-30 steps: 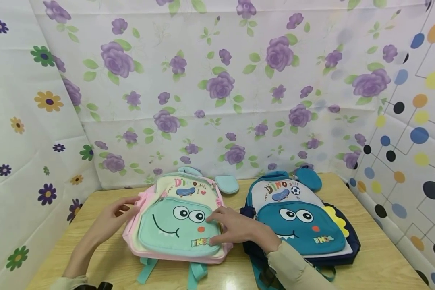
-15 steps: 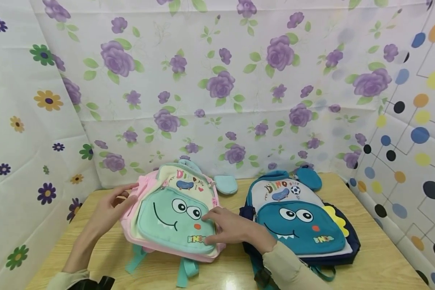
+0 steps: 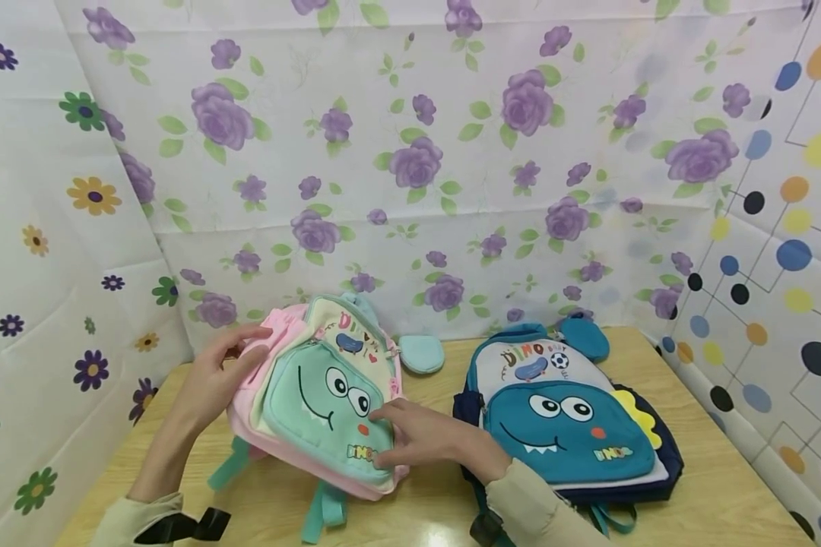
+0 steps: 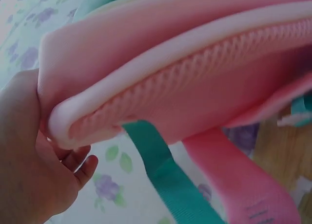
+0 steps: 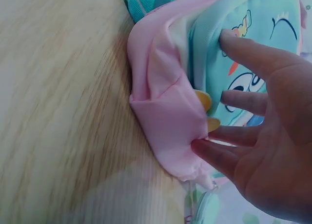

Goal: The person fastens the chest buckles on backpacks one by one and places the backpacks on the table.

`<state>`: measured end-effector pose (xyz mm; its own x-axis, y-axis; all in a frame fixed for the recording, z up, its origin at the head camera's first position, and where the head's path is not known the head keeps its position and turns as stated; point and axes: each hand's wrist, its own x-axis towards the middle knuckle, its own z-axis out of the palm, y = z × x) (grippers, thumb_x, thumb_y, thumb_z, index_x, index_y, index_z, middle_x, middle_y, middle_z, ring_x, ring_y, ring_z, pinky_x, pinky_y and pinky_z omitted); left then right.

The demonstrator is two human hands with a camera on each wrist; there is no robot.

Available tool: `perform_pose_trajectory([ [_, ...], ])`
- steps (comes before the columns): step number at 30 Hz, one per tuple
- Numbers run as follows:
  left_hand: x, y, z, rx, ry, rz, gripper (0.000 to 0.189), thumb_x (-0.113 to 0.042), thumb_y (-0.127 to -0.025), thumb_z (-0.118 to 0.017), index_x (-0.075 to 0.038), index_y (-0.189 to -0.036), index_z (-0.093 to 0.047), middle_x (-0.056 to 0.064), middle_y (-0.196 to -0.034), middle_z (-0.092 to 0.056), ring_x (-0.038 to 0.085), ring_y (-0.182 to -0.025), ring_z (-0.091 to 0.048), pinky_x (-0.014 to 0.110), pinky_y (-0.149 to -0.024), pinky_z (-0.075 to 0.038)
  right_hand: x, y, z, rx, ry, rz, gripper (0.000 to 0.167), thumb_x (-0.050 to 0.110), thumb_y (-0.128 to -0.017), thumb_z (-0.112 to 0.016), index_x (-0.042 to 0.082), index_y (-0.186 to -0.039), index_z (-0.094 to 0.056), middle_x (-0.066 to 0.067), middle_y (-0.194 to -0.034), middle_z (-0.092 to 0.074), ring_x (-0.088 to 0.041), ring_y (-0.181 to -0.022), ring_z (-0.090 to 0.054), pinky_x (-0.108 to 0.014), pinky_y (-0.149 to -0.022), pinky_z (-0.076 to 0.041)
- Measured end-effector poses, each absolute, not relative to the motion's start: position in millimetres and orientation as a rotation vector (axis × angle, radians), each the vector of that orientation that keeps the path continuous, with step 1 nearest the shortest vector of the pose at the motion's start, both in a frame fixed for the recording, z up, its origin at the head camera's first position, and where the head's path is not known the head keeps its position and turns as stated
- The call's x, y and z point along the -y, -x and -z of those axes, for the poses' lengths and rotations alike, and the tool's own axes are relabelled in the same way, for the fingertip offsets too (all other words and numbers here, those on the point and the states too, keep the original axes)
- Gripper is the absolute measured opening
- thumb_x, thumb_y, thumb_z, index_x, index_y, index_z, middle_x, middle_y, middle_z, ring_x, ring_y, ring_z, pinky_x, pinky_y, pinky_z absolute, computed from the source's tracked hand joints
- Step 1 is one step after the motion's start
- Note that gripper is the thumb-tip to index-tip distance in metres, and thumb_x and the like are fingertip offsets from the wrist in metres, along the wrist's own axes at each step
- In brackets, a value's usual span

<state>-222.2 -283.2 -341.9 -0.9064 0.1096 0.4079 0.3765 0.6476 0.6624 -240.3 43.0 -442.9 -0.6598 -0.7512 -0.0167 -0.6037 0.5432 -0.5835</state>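
A pink and mint child's backpack (image 3: 315,414) with a cartoon dinosaur face is tilted, its left side raised above the tabletop. My left hand (image 3: 215,372) grips that raised side, thumb and fingers at its edge. From the left wrist view, the padded pink back panel (image 4: 146,92) shows, with a teal strap (image 4: 163,168) and a pink shoulder strap (image 4: 239,177) hanging from it. Spread fingers of my right hand (image 3: 427,437) touch the opposite lower side. In the right wrist view they lie against the front pocket and the pink side pocket (image 5: 168,126).
Right beside it on the wooden table (image 3: 424,516) lies a navy and teal dinosaur backpack (image 3: 568,425) with yellow spikes. A pale blue flap (image 3: 422,354) sticks out near the pink bag's top. Flowered cloth (image 3: 410,167) hangs behind, dotted cloth (image 3: 780,304) on the right.
The left side of the pink backpack has risen and the bag has turned clockwise, its bottom shifting left. My left hand has moved up with it; my right hand has shifted slightly left.
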Motion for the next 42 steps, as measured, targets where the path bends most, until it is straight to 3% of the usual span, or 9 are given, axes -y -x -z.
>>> perform_pose_trajectory([
  [5,273,220,329,2.501,0.414,1.122,0.030,-0.028,-0.100,-0.059,-0.019,-0.128,-0.065,0.001,-0.135,-0.055,0.005,-0.100,-0.049,0.025,-0.083,-0.040,-37,238,440,-2.501,1.144,0.799,0.068,0.055,-0.091,-0.066,0.018,-0.146,-0.047,-0.004,-0.145,-0.048,-0.011,-0.128,-0.047,-0.028,-0.107,-0.042],
  [10,265,220,318,2.484,0.448,1.123,0.028,-0.026,-0.099,-0.061,-0.018,-0.125,-0.066,0.007,-0.139,-0.054,0.001,-0.107,-0.047,0.025,-0.088,-0.038,-33,238,439,-2.482,1.148,0.811,0.070,0.056,-0.091,-0.065,0.020,-0.147,-0.045,-0.005,-0.148,-0.045,-0.011,-0.132,-0.045,-0.029,-0.109,-0.041],
  [15,260,220,311,2.495,0.455,1.117,0.028,-0.027,-0.099,-0.060,-0.016,-0.123,-0.067,0.009,-0.140,-0.052,0.014,-0.121,-0.044,0.033,-0.093,-0.036,-29,240,440,-2.465,1.179,0.834,0.070,0.055,-0.091,-0.065,0.019,-0.148,-0.045,-0.004,-0.149,-0.045,-0.011,-0.132,-0.046,-0.029,-0.109,-0.041],
  [21,253,218,302,2.515,0.438,1.130,0.030,-0.031,-0.100,-0.059,-0.010,-0.119,-0.067,0.014,-0.144,-0.048,0.034,-0.132,-0.039,0.053,-0.100,-0.035,-20,241,444,-2.445,1.239,0.860,0.068,0.051,-0.092,-0.066,0.017,-0.147,-0.047,-0.003,-0.145,-0.050,-0.012,-0.129,-0.048,-0.026,-0.106,-0.042],
  [25,247,216,296,2.511,0.415,1.113,0.030,-0.030,-0.099,-0.059,-0.008,-0.116,-0.068,0.016,-0.141,-0.050,0.038,-0.133,-0.038,0.063,-0.103,-0.034,-12,243,446,-2.421,1.278,0.883,0.067,0.049,-0.092,-0.067,0.016,-0.147,-0.047,-0.002,-0.141,-0.052,-0.012,-0.118,-0.052,-0.022,-0.097,-0.044],
  [30,240,214,286,2.524,0.387,1.066,0.029,-0.030,-0.099,-0.061,-0.008,-0.113,-0.070,0.016,-0.137,-0.052,0.038,-0.133,-0.038,0.063,-0.104,-0.033,-4,245,447,-2.380,1.248,0.913,0.067,0.052,-0.092,-0.066,0.021,-0.148,-0.046,-0.001,-0.143,-0.050,-0.009,-0.110,-0.053,-0.020,-0.091,-0.044],
  [42,223,212,275,2.576,0.350,0.928,0.036,-0.036,-0.098,-0.060,-0.006,-0.114,-0.071,0.017,-0.137,-0.054,0.041,-0.133,-0.037,0.064,-0.102,-0.031,11,245,450,-2.305,1.241,0.966,0.070,0.045,-0.093,-0.067,0.019,-0.151,-0.040,-0.004,-0.156,-0.038,-0.013,-0.140,-0.040,-0.028,-0.110,-0.039],
])
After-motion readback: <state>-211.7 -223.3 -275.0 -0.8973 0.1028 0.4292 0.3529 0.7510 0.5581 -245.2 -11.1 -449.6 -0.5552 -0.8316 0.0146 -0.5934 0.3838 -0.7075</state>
